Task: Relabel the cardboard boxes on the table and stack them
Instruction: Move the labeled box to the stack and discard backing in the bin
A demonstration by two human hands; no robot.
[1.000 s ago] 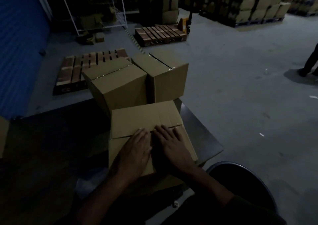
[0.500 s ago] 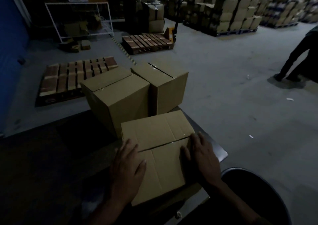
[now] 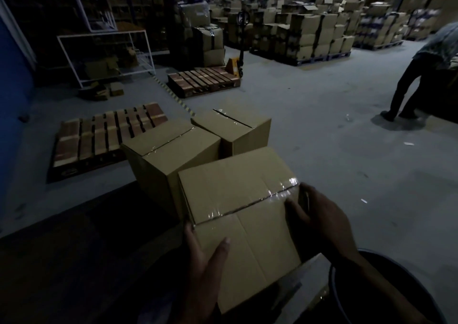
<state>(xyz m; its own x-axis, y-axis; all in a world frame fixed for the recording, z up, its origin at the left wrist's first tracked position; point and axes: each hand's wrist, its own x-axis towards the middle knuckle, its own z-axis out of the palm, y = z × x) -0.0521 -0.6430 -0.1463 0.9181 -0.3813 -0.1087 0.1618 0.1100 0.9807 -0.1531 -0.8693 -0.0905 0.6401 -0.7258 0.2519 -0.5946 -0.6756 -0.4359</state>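
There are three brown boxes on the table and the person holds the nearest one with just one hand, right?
Not quite: both hands hold the nearest box, the left hand and the right hand, as the head view shows. The three boxes part is right.

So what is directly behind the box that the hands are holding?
Behind the held box stand two taped boxes side by side: left box, right box. Their lower parts are hidden by it.
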